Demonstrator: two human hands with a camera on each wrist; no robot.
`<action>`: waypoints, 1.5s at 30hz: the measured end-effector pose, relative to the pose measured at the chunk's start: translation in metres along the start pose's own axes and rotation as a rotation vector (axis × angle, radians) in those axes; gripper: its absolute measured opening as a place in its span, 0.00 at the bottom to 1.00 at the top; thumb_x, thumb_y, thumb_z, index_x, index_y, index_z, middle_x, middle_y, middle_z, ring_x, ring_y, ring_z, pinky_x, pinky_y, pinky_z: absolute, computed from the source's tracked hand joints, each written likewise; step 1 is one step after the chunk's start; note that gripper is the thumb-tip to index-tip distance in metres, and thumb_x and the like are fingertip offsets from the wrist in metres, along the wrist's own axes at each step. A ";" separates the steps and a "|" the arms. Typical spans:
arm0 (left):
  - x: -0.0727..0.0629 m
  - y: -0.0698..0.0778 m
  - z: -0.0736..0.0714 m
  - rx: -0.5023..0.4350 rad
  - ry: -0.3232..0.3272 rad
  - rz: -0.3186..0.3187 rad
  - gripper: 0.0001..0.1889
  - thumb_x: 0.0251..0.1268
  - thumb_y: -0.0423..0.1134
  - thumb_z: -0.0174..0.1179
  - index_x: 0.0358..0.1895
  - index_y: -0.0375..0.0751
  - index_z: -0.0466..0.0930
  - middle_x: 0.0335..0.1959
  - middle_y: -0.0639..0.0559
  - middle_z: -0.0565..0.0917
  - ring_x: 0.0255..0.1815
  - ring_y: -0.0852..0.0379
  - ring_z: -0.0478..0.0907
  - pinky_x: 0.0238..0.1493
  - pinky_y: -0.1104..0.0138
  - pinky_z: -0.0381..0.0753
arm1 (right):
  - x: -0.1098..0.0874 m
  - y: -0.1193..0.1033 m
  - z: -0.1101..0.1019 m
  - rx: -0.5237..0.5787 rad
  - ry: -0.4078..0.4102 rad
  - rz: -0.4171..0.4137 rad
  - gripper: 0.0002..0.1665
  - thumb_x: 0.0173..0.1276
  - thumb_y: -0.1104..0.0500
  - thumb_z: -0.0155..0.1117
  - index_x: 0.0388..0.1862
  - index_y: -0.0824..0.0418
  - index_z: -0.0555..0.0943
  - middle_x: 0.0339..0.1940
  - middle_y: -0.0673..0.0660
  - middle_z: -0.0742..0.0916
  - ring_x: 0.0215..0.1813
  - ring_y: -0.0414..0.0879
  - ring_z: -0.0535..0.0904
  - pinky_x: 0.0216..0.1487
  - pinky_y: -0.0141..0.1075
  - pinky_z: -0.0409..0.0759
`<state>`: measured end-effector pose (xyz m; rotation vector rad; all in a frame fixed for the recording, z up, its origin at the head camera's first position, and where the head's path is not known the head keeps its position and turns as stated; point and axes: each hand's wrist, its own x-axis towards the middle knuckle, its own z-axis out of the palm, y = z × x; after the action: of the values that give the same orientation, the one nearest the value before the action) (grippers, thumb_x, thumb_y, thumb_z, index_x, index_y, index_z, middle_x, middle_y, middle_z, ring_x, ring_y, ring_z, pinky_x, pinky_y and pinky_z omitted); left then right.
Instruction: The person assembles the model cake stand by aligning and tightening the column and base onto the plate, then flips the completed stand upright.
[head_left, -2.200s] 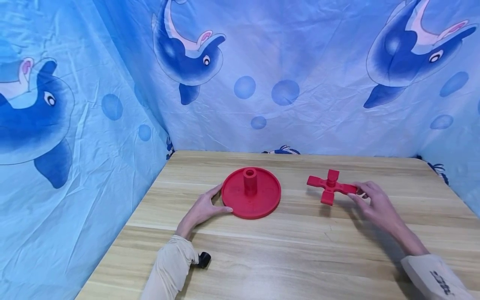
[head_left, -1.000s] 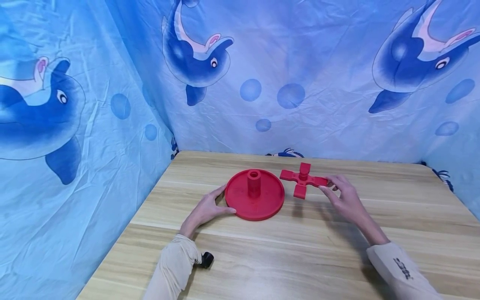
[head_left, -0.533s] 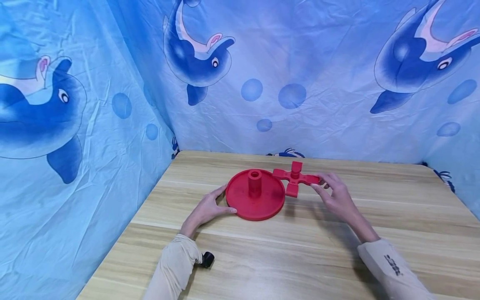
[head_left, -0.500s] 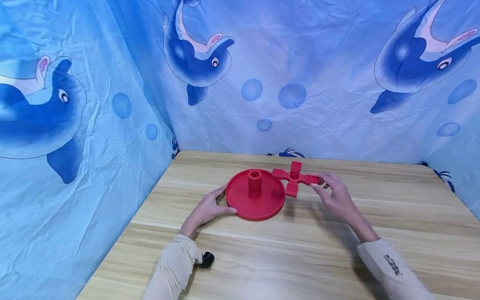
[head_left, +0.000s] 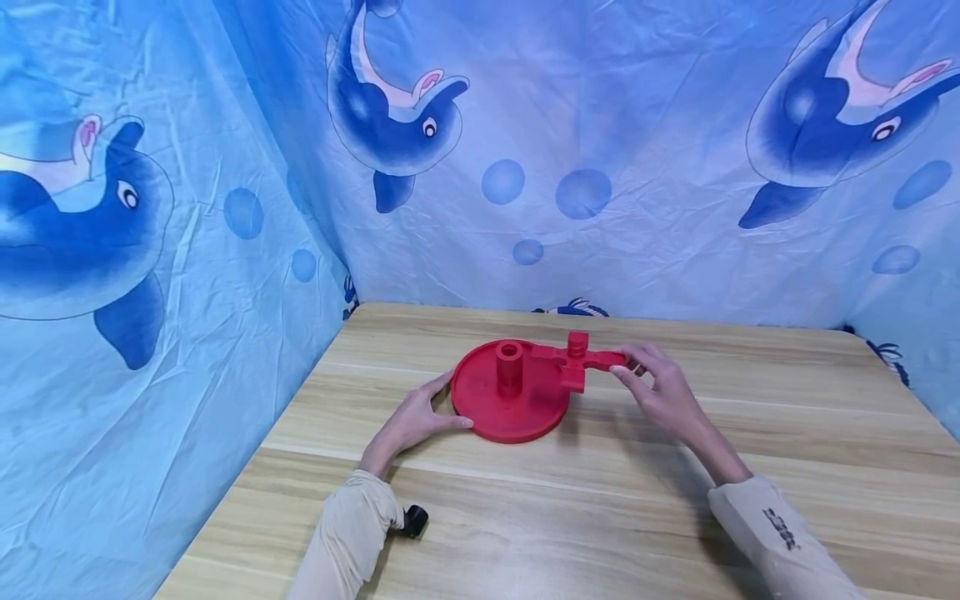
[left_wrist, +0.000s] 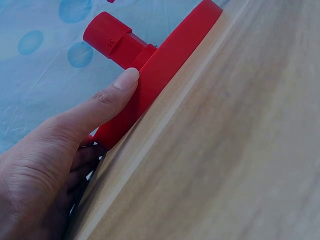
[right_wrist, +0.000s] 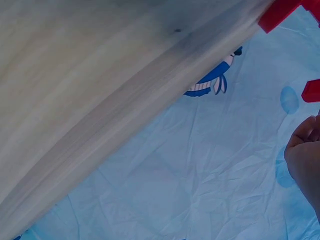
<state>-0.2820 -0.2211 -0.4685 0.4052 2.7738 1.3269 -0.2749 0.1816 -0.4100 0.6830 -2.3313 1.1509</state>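
A blue cloth [head_left: 645, 258] printed with dolphins and bubbles stands behind and around the pale wood-grain worktop [head_left: 600, 533]. Two beige sleeves [head_left: 337, 542] reach in over it, the right one with dark markings.

The round base [head_left: 487, 417] lies flat on the worktop, a plain red disc with a low raised rim. From its middle rises an upright red post [head_left: 509, 375], its top bored with a round hole; in the left wrist view the post steps down to a narrower lower part and bears small digit-like marks.

Taking that base as a clock face, a red four-armed cross [head_left: 574, 364] is held at about 2 o'clock, with blocky arm ends and a short raised hub. Its 9 o'clock arm reaches over the rim; whether it touches the base cannot be told.

The left hand [head_left: 411, 423], thumb and fingers spread, grips the rim between 8 and 10 o'clock. The right hand [head_left: 663, 396] pinches the cross's 3 o'clock arm. Beside the left cuff, towards 7 o'clock, sits a small black cylinder [head_left: 415, 521].
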 end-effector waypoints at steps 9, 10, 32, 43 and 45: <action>0.000 -0.001 0.000 0.015 0.002 0.006 0.56 0.49 0.62 0.80 0.82 0.52 0.60 0.78 0.52 0.67 0.80 0.47 0.59 0.76 0.47 0.61 | 0.002 -0.009 0.001 0.080 -0.051 0.053 0.13 0.73 0.66 0.68 0.55 0.67 0.86 0.46 0.58 0.84 0.44 0.48 0.76 0.45 0.26 0.77; 0.000 -0.001 0.000 0.014 0.002 0.006 0.57 0.49 0.62 0.80 0.82 0.52 0.60 0.78 0.52 0.67 0.80 0.47 0.59 0.76 0.47 0.61 | 0.002 -0.010 0.002 0.087 -0.057 0.058 0.13 0.74 0.66 0.67 0.55 0.67 0.86 0.46 0.59 0.85 0.45 0.48 0.77 0.46 0.26 0.77; -0.001 -0.002 0.000 -0.007 0.010 0.003 0.56 0.48 0.61 0.80 0.82 0.53 0.61 0.78 0.51 0.66 0.80 0.48 0.59 0.77 0.48 0.59 | 0.024 -0.030 0.031 0.581 -0.312 0.530 0.26 0.82 0.56 0.59 0.66 0.76 0.77 0.56 0.69 0.85 0.56 0.61 0.81 0.59 0.45 0.83; -0.001 -0.002 0.000 -0.015 0.011 0.004 0.56 0.49 0.61 0.80 0.82 0.53 0.62 0.78 0.52 0.67 0.79 0.48 0.60 0.75 0.46 0.63 | 0.031 -0.038 0.057 0.863 -0.271 0.762 0.24 0.81 0.59 0.60 0.66 0.76 0.76 0.44 0.59 0.88 0.47 0.49 0.84 0.54 0.35 0.85; -0.001 -0.002 0.000 -0.020 0.009 0.004 0.56 0.49 0.61 0.80 0.82 0.54 0.62 0.78 0.52 0.67 0.79 0.48 0.60 0.75 0.46 0.64 | 0.031 -0.038 0.060 0.903 -0.263 0.788 0.25 0.81 0.59 0.59 0.67 0.77 0.75 0.41 0.58 0.88 0.45 0.47 0.85 0.51 0.33 0.85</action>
<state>-0.2810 -0.2225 -0.4698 0.4052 2.7654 1.3598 -0.2861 0.1057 -0.4021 0.1302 -2.2561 2.6768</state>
